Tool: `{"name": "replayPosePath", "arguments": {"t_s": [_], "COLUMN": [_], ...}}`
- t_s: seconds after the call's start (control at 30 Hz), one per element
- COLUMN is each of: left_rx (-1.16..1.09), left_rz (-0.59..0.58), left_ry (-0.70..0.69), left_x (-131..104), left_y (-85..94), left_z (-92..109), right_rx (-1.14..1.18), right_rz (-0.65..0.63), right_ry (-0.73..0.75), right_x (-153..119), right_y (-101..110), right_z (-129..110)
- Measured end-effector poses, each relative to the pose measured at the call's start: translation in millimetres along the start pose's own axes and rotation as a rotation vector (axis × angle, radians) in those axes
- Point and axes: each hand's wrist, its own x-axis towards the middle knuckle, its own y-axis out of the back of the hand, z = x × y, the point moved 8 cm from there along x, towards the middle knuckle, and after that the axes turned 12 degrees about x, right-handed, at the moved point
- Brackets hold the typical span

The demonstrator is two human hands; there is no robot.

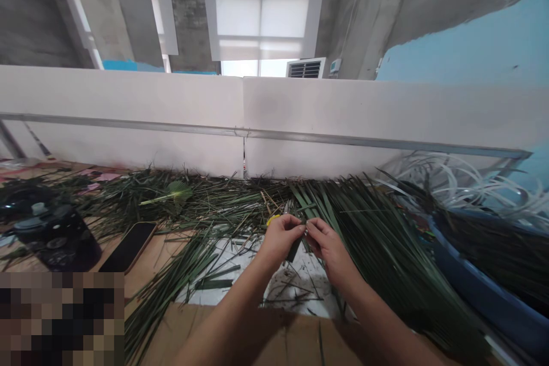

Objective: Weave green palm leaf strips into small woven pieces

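Note:
My left hand (279, 238) and my right hand (326, 241) meet over the middle of the worktable, thumbs and fingertips pinched together. Between them is a dark green leaf strip (294, 252), its lower part hanging below my left fingers. The fingers hide most of the piece. Just beyond my left hand lies something yellow (273, 219), partly covered. Under both hands, a white sheet (274, 293) is strewn with leaf scraps. A thick bundle of long green leaves (369, 234) lies beside my right hand.
More cut leaves (171, 274) lie to the left, near a phone (130, 247) and a dark jug (64, 240). At right stands a blue tub (467, 280) with dark strands, below coiled white strips (467, 183). White panels (326, 108) close off the back.

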Motion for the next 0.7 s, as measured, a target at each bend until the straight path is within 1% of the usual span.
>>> {"name": "replayPosePath", "arguments": {"t_s": [0.13,0.3,0.4,0.5,0.7], "left_rx": [-0.039,-0.152,-0.205,-0.216,-0.234], "left_rz": [-0.011,0.042,0.070,0.117,0.176], "left_ry": [0.028,0.080,0.072,0.073,0.052], "left_x": [0.3,2.9,4.2,5.2,8.1], "left_y": [1.0,10.3,15.1,21.0,29.0], "left_z": [0.0,-4.2,-4.1,-4.9,-6.6], "right_rx": [0.010,-0.029,-0.095,-0.109,-0.106], "right_rz": [0.005,-0.026,-0.067,-0.105,-0.108], "right_ry": [0.009,0.003,0.009,0.025,0.028], "right_x": [4.3,9.5,11.8,13.7,19.1], "right_y": [5.5,9.3,8.1,7.2,11.5], "right_z": [-0.3,0.5,4.2,7.8,13.2]}}
